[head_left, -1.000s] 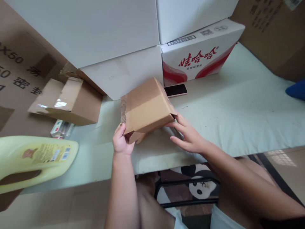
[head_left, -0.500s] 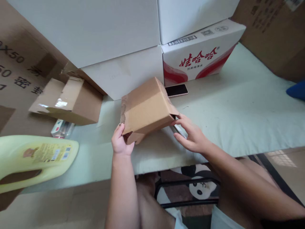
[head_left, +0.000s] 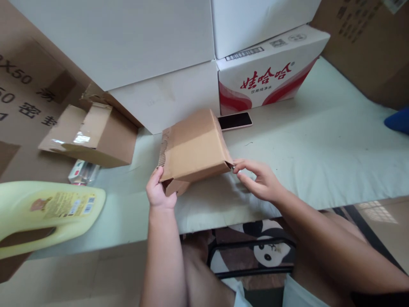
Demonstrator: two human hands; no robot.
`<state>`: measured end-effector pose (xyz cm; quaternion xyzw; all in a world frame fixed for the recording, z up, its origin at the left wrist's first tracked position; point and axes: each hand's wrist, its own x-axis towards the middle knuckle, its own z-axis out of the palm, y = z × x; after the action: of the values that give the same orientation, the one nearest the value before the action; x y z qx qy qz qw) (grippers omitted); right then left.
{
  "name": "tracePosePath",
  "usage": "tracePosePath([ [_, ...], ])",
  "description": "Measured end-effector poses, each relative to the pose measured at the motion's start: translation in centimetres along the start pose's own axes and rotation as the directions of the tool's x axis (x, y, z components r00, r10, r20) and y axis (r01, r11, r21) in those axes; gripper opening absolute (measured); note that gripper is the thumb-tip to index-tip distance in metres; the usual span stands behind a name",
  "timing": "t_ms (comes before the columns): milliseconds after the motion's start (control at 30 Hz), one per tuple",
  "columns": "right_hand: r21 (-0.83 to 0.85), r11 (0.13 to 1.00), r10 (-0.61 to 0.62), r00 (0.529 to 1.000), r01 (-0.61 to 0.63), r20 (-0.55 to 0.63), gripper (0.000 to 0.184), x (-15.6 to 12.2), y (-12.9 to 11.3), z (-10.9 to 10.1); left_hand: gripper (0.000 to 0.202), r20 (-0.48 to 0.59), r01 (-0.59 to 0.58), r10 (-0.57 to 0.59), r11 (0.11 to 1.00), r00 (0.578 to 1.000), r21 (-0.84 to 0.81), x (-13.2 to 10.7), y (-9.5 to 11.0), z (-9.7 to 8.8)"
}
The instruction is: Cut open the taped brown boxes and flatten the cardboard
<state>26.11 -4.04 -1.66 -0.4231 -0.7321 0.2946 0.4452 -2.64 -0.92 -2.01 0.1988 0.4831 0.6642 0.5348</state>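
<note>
A brown cardboard box [head_left: 196, 147] is tilted in front of me over the green cloth, its left edge showing torn corrugation. My left hand [head_left: 160, 187] grips its near left corner, thumb on top, beside a loose flap [head_left: 176, 186]. At the box's right end, my right hand [head_left: 257, 181] has thumb and forefinger drawn close together by the open corner. A small pale bit shows at those fingertips, too little of it to name. The inside of the box is hidden. Just behind the box lies a phone [head_left: 235, 121] with a dark screen.
White cartons [head_left: 166, 98] stand stacked at the back, with a red-and-white water carton [head_left: 265, 76] beside them. An open cardboard box [head_left: 116, 138], a small clear-and-white package [head_left: 83, 172] and a yellow bottle [head_left: 76, 209] are on the left. Something blue [head_left: 399, 121] lies at the right edge.
The cardboard box has tipped lower and shifted slightly left, baring more of the phone. My right fingers have closed together, and the pale strip near them has mostly gone from sight.
</note>
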Motion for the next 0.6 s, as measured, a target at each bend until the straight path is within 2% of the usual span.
tracePosePath([
  [200, -0.005, 0.985, 0.173, 0.982, -0.174, -0.074, 0.014, 0.0, -0.2, 0.1, 0.022, -0.068, 0.05, -0.051, 0.998, 0.996, -0.028, -0.3, 0.4, 0.8],
  [400, 0.065, 0.978, 0.203, 0.976, -0.199, -0.08, 0.015, 0.2, -0.4, -0.1, 0.023, -0.109, 0.067, -0.072, 0.997, 0.991, -0.049, -1.0, 0.6, 1.8],
  [600, 0.09, 0.967, 0.241, 0.97, -0.237, -0.035, 0.019, 0.0, -0.2, 0.0, 0.022, -0.093, 0.077, -0.08, 0.997, 0.992, -0.032, -1.1, 0.5, 1.8],
])
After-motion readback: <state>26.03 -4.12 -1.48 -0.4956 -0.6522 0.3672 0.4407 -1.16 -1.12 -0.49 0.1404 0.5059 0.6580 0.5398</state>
